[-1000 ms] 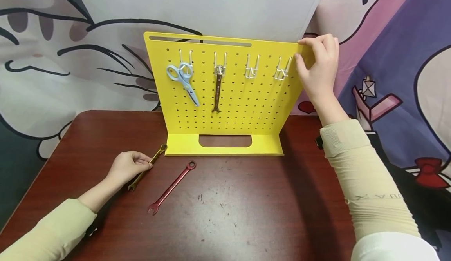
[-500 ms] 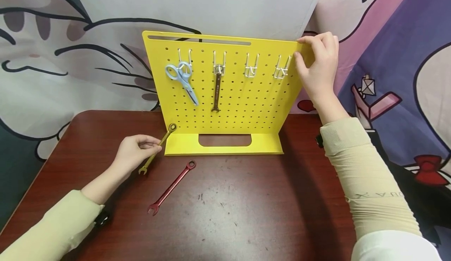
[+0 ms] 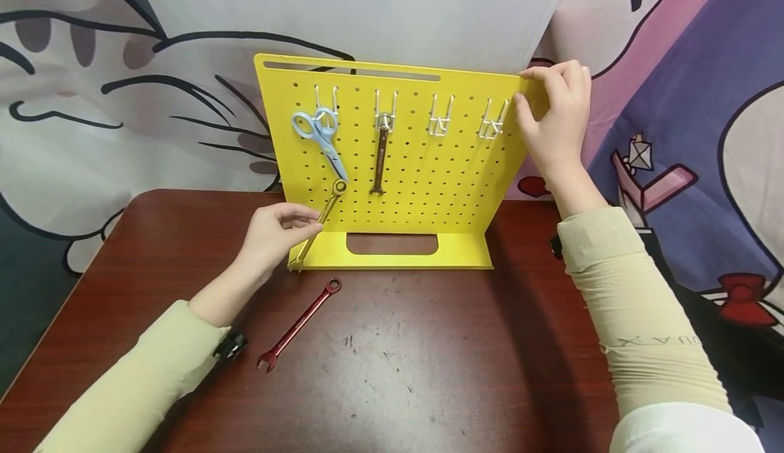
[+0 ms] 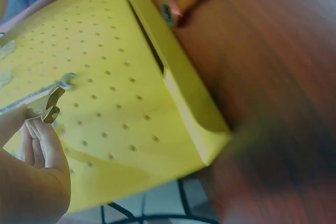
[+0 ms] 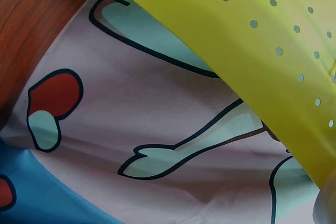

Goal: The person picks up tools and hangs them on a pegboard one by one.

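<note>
My left hand (image 3: pixel 266 239) pinches a gold combination wrench (image 3: pixel 331 203) between thumb and fingers, its ring end up and overlapping the lower left of the yellow pegboard (image 3: pixel 422 194). In the left wrist view, the open end of the gold wrench (image 4: pixel 51 104) sticks out from the fingers. My right hand (image 3: pixel 559 116) grips the pegboard's top right corner; only a bit of a finger (image 5: pixel 326 203) shows in the right wrist view. Light blue scissors (image 3: pixel 320 130) and a dark wrench (image 3: pixel 380 160) hang from white hooks. Two more hooks, the third (image 3: pixel 439 125) and the rightmost (image 3: pixel 492 128), hold nothing.
A red combination wrench (image 3: pixel 300 324) lies on the dark wooden table (image 3: pixel 429 371), in front of the pegboard's base (image 3: pixel 465 252). Behind the board hangs cartoon-printed cloth (image 3: pixel 202 113).
My left hand has lifted the gold wrench off the table and carried it up and right, to in front of the pegboard. The right hand has stayed at the corner.
</note>
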The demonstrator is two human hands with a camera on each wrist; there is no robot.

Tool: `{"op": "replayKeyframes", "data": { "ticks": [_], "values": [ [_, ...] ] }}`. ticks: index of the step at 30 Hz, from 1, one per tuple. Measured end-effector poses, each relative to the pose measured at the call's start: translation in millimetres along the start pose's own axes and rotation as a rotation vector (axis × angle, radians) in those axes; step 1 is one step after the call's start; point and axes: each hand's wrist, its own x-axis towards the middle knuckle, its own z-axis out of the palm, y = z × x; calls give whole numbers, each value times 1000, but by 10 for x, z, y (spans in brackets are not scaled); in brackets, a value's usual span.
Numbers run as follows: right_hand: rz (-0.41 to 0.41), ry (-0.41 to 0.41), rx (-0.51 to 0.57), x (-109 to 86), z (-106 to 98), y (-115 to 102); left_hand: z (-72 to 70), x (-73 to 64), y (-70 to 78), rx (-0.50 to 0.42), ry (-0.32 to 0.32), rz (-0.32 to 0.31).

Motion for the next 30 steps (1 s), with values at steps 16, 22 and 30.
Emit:
{"op": "replayKeyframes", "data": {
  "ticks": [16, 22, 30],
  "values": [
    [-9, 5, 5, 9, -4, 1, 696, 242, 528, -271, -6, 100],
    [-4, 16, 7, 12, 2, 6, 918, 352, 724, -350, -35, 86],
    [-4, 22, 15, 5, 6, 1, 1144, 447, 890, -385, -65, 87]
  ]
}}
